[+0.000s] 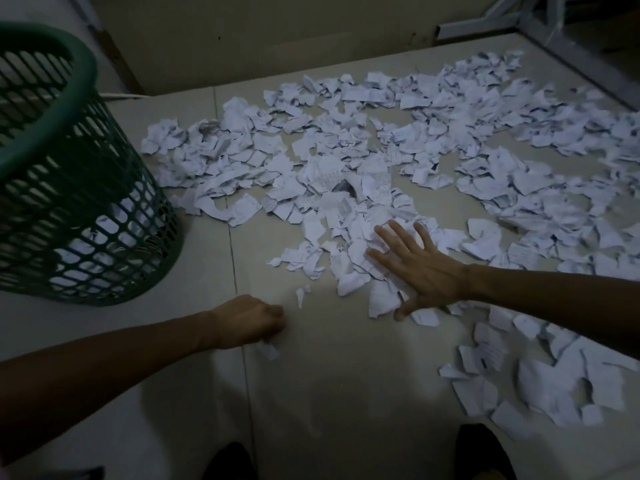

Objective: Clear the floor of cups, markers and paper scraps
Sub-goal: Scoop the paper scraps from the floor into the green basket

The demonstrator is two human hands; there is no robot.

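Torn white paper scraps (346, 174) cover the pale floor (346, 393) in a wide spread from the centre to the right edge. My right hand (419, 268) lies flat with fingers spread on the near edge of the pile, pressing on scraps. My left hand (249, 320) is curled into a fist low over the floor, left of the pile, and a small blurred scrap (268, 351) pokes out under it. One loose scrap (302, 294) lies between my hands. No cups or markers are in view.
A green mesh wastebasket (86, 202) stands at the left, with white scraps showing through its lower wall. A wall runs along the back, and a grey metal frame (519, 19) stands at the far right. Two dark shoe tips (485, 452) show at the bottom edge.
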